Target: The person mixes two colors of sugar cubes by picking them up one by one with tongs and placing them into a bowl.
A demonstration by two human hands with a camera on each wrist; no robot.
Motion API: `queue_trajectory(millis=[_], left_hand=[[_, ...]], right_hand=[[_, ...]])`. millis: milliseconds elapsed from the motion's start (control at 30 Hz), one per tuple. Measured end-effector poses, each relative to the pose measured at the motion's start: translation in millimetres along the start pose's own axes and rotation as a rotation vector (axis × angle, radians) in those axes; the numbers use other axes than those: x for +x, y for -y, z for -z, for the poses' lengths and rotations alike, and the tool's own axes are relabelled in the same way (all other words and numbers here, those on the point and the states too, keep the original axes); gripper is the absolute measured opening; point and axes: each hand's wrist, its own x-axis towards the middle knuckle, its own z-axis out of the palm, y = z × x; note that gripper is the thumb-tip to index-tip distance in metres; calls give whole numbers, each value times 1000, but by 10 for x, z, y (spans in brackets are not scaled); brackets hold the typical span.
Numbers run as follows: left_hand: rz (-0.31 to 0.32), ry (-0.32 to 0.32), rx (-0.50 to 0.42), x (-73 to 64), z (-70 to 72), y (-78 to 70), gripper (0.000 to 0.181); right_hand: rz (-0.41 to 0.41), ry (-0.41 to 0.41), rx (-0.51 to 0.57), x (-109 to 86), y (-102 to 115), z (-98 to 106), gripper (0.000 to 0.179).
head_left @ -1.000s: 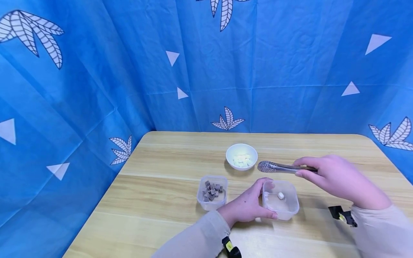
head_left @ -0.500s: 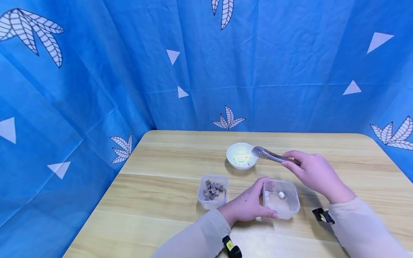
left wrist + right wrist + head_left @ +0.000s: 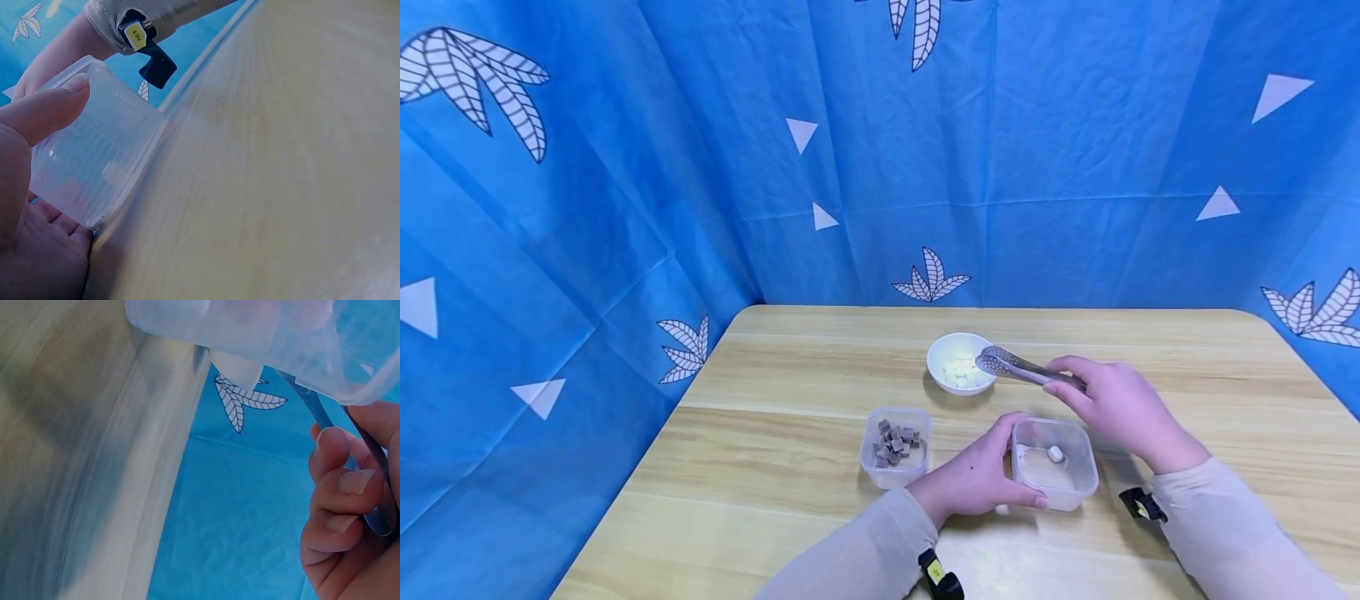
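Observation:
My left hand (image 3: 976, 475) grips a clear plastic container (image 3: 1078, 492) by its left side, thumb at the front and fingers behind. Inside it lies a small white piece (image 3: 1055, 453), with more white bits along its left wall. In the left wrist view the thumb presses the wall of the container (image 3: 106, 137). My right hand (image 3: 1123, 408) holds metal tongs (image 3: 1026, 370), their perforated tips over the right rim of a white bowl (image 3: 942, 375). Several white pieces (image 3: 961, 373) lie in that bowl. In the right wrist view, fingers curl round the tongs (image 3: 374, 447).
A second clear container (image 3: 880, 479) with several brown cubes (image 3: 892, 444) stands left of my left hand. All stand on a wooden table (image 3: 737, 467). A blue patterned curtain (image 3: 880, 167) hangs behind the table and to its left.
My right hand has moved left with the tongs, bringing their tips from beside the white bowl to over its right side. My left hand and the container have stayed in place.

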Motion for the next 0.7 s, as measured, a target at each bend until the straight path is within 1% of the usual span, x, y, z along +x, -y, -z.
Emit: queue_trajectory(millis=[133,267,400,533,633,700], left_hand=[[1,4,-9,6,1,5,101],[-9,3,-15,8,-5,4,99],[-14,5,-35,4,-18,0,95],[-2,3,-48,3,-25,-11,94],[7,-4,-37,4,-21,-16,95],[10,-9,-25,2,-18,-18,95]], right_hand=[[-7,6,-9,-8,-5,40,34],[7,27,-14,-34,-26,141,37],[19,28,-21,-84,-61,307,35],[29,25,-38,-136,-87,505,29],[40,47,-74,-178,-69,652,27],[31,84,-101,-216,-28,748,27]])
